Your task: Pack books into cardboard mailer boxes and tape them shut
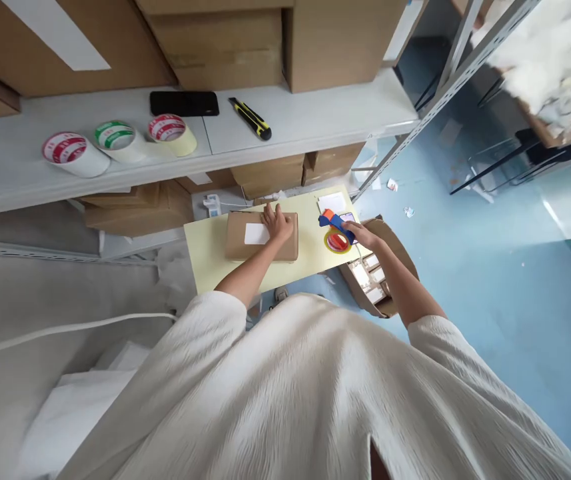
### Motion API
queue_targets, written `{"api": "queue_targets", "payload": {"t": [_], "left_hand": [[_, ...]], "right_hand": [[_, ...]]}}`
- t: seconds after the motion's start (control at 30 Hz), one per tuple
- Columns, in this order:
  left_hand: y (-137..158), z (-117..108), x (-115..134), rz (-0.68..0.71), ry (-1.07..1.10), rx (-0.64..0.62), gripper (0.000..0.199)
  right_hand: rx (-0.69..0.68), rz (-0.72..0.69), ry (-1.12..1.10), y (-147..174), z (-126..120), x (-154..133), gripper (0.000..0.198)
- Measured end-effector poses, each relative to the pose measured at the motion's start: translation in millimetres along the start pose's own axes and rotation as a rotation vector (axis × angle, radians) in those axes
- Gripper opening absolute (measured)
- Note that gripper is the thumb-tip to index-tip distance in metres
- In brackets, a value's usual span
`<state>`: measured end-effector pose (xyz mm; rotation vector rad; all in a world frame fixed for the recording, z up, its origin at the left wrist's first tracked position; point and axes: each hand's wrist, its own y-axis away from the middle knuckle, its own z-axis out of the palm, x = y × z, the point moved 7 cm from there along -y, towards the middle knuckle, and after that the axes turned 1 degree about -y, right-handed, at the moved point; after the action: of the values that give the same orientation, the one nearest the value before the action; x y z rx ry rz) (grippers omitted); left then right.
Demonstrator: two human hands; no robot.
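Note:
A closed cardboard box with a white label lies on a pale yellow board. My left hand rests on top of the box to the right of the label, its fingers spread. Toward the board's right end, my right hand grips the blue handle of a tape dispenser. The dispenser has an orange part and carries a yellow-rimmed roll of tape. Behind it, a phone with a lit screen is partly hidden, and a white paper lies close by.
Above the board, a white shelf bears several tape rolls, a black phone, a yellow-black utility knife and large cartons. An open carton with small labelled boxes stands on the blue floor at right.

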<state>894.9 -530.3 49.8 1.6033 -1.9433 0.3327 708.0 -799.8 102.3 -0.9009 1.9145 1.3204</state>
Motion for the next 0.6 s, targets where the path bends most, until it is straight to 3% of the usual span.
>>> {"api": "queue_targets", "payload": {"t": [0.17, 0.33, 0.6], "left_hand": [[3, -24, -20, 0.170, 0.047, -0.023, 0.064], [8, -51, -43, 0.219, -0.030, -0.018, 0.058], [28, -83, -82, 0.200, -0.134, 0.007, 0.056]], "right_hand": [[0.190, -0.105, 0.007, -2, -14, -38, 0.043], [0.243, -0.266, 0.082, -10, -27, -85, 0.039], [0.367, -0.640, 0.279, -30, -64, -178, 0.058]]}}
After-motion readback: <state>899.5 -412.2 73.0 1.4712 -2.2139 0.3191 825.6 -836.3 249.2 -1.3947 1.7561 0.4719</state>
